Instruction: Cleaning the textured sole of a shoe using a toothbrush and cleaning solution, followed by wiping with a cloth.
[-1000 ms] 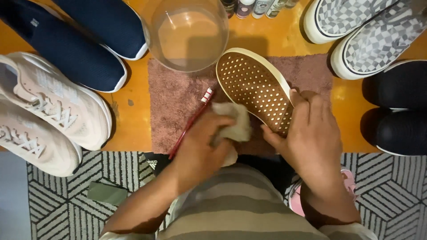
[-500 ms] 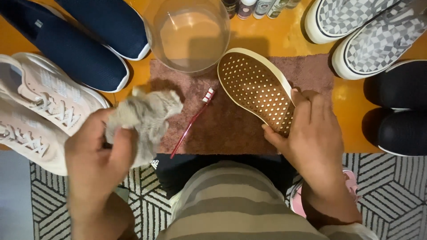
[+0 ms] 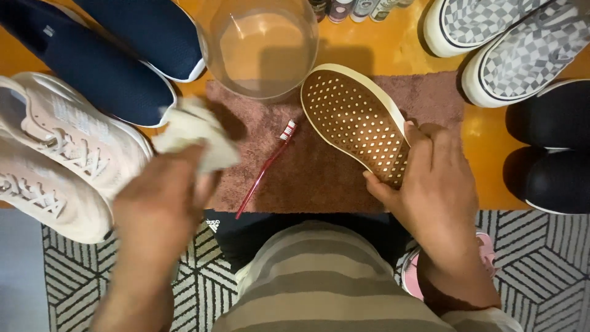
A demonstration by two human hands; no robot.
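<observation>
In the head view, the right hand [image 3: 433, 184] is clamped on the heel end of an upturned slip-on shoe [image 3: 353, 120], its brown dotted sole facing up over a pinkish-brown mat [image 3: 307, 178] on the orange surface [image 3: 184, 172]. The left hand [image 3: 163, 206] is closed around a crumpled pale cloth [image 3: 193, 132], held just left of the mat, near the pink sneakers [image 3: 67, 154]. A red toothbrush [image 3: 265, 169] lies on the mat between the hands, with a clear bowl [image 3: 261, 46] of water at the mat's far edge.
</observation>
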